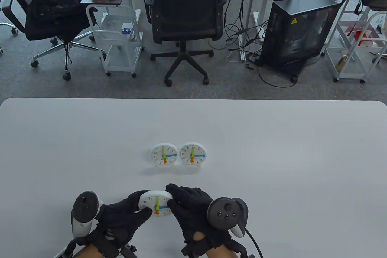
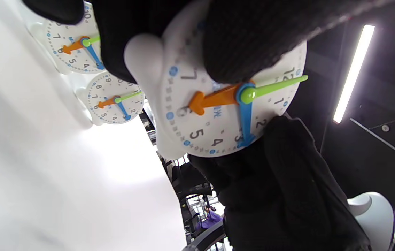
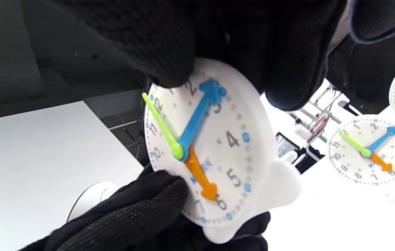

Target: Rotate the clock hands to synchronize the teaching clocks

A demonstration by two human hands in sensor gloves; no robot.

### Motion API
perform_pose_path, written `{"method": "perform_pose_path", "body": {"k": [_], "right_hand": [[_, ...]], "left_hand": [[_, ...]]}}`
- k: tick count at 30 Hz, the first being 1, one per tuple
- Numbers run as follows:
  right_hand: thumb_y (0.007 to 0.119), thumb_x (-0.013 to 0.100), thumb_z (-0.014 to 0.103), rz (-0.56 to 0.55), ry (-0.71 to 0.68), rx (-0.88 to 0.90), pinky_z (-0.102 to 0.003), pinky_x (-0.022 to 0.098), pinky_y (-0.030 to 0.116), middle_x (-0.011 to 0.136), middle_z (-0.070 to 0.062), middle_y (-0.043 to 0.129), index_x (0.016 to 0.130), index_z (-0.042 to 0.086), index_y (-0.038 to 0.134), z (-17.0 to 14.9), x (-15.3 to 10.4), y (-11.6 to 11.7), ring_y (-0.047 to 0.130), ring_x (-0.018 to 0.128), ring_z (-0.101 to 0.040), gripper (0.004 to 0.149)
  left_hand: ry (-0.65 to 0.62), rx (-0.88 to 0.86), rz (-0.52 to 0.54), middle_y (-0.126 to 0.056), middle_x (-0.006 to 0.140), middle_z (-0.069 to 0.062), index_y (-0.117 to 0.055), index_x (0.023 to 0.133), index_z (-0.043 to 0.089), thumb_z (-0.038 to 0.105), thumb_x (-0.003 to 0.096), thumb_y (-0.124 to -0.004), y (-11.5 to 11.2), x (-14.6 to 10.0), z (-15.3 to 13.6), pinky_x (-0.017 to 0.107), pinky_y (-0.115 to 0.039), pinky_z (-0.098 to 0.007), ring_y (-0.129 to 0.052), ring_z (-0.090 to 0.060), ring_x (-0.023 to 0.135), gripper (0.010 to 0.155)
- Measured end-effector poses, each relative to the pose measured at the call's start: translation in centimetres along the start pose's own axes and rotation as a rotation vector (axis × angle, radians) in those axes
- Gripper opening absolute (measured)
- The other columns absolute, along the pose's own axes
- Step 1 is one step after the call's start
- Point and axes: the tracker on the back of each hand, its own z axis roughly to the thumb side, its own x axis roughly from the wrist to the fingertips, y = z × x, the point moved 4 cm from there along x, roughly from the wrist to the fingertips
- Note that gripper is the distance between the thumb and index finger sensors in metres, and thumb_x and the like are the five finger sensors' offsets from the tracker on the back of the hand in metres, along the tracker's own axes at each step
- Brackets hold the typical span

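Black knit gloves cover both hands, which together hold the near teaching clock at the six-o'clock edge of the surface: the left hand grips its nine-o'clock rim, the right hand its three-o'clock rim, fingers curled over the top. Its smooth white plastic disc has rounded feet; the green hand points to 12, blue to 3, orange to 6. A fingertip lies near the blue hand's tip, so a careless nudge might shift it and spoil the match. Farther off, mid-surface, the left reference clock and right reference clock stand just beside each other, showing much the same setting.
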Motion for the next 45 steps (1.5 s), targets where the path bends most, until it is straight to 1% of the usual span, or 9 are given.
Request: {"method": "perform_pose_path", "body": {"k": [2, 4, 8, 13, 19, 22, 28, 37, 45], "right_hand": [[0.082, 0.050, 0.031, 0.009, 0.000, -0.010, -0.073, 0.054, 0.063, 0.078, -0.017, 0.091, 0.090, 0.000, 0.083, -0.4, 0.1, 0.0, 0.096, 0.066, -0.042, 0.051], [0.082, 0.049, 0.030, 0.017, 0.020, -0.056, -0.073, 0.054, 0.063, 0.077, -0.017, 0.091, 0.089, -0.001, 0.083, -1.1, 0.2, -0.1, 0.096, 0.066, -0.041, 0.050], [0.082, 0.049, 0.028, -0.016, 0.098, -0.156, -0.073, 0.053, 0.064, 0.077, -0.018, 0.091, 0.089, -0.001, 0.082, -3.4, 0.3, -1.1, 0.095, 0.065, -0.042, 0.050], [0.082, 0.048, 0.027, -0.100, 0.259, -0.219, -0.073, 0.053, 0.063, 0.078, -0.018, 0.090, 0.090, -0.002, 0.081, -7.8, 0.0, -4.0, 0.094, 0.066, -0.043, 0.050], [0.081, 0.049, 0.025, -0.253, 0.505, -0.250, -0.073, 0.054, 0.062, 0.081, -0.018, 0.088, 0.092, 0.000, 0.079, -13.9, -0.9, -9.2, 0.092, 0.069, -0.043, 0.050], [0.080, 0.048, 0.024, -0.291, 0.562, -0.249, -0.073, 0.054, 0.062, 0.081, -0.018, 0.087, 0.092, 0.000, 0.079, -16.3, -1.0, -10.4, 0.092, 0.070, -0.044, 0.050], [0.080, 0.049, 0.023, -0.284, 0.624, -0.158, -0.074, 0.055, 0.060, 0.084, -0.017, 0.086, 0.093, 0.002, 0.078, -19.9, 0.0, -9.8, 0.088, 0.074, -0.046, 0.050], [0.079, 0.049, 0.022, -0.277, 0.658, -0.197, -0.075, 0.056, 0.058, 0.086, -0.015, 0.084, 0.095, 0.004, 0.076, -21.7, 2.3, -9.4, 0.086, 0.077, -0.046, 0.049], [0.077, 0.050, 0.023, -0.277, 0.680, -0.244, -0.075, 0.055, 0.059, 0.090, -0.019, 0.082, 0.097, 0.002, 0.074, -22.0, 2.4, -9.1, 0.085, 0.078, -0.049, 0.051]], "left_hand": [[0.004, 0.022, -0.016, -0.096, 0.091, -0.011, -0.071, 0.100, 0.019, 0.033, 0.0489, -0.089, -0.1, 0.1, -0.1, 0.061, -0.058, -0.073, -0.086, -0.045, 0.086, 0.056], [0.036, 0.070, -0.049, -0.086, 0.100, -0.017, -0.061, 0.105, 0.017, 0.041, 0.0496, -0.090, -0.1, 0.2, -0.5, 0.062, -0.053, -0.074, -0.076, -0.050, 0.093, 0.067], [0.062, 0.109, -0.026, -0.067, 0.112, -0.022, -0.048, 0.109, 0.013, 0.053, 0.0497, -0.088, 0.6, 0.4, -1.3, 0.062, -0.042, -0.076, -0.059, -0.056, 0.099, 0.081], [0.092, 0.100, 0.005, -0.065, 0.112, -0.024, -0.049, 0.109, 0.014, 0.055, 0.0502, -0.086, 1.6, 0.5, -2.0, 0.062, -0.041, -0.075, -0.056, -0.057, 0.099, 0.081], [0.099, 0.110, 0.013, -0.066, 0.111, -0.025, -0.051, 0.109, 0.013, 0.059, 0.0503, -0.084, 1.9, 0.6, -2.1, 0.062, -0.041, -0.075, -0.056, -0.057, 0.099, 0.081], [0.093, 0.102, 0.004, -0.066, 0.111, -0.025, -0.052, 0.109, 0.014, 0.060, 0.0506, -0.083, 1.7, 0.6, -1.9, 0.062, -0.041, -0.075, -0.056, -0.058, 0.099, 0.081], [0.089, 0.120, -0.014, -0.066, 0.111, -0.025, -0.053, 0.108, 0.014, 0.061, 0.0505, -0.082, 1.2, 0.7, -1.7, 0.062, -0.041, -0.075, -0.057, -0.058, 0.098, 0.080], [0.065, 0.116, -0.006, -0.069, 0.110, -0.024, -0.056, 0.108, 0.014, 0.061, 0.0511, -0.080, 1.2, 0.7, -1.4, 0.062, -0.041, -0.075, -0.057, -0.057, 0.098, 0.077], [0.030, 0.134, -0.006, -0.071, 0.108, -0.024, -0.058, 0.107, 0.015, 0.061, 0.0512, -0.080, 1.0, 0.7, -1.0, 0.062, -0.042, -0.075, -0.058, -0.057, 0.098, 0.076]]}}
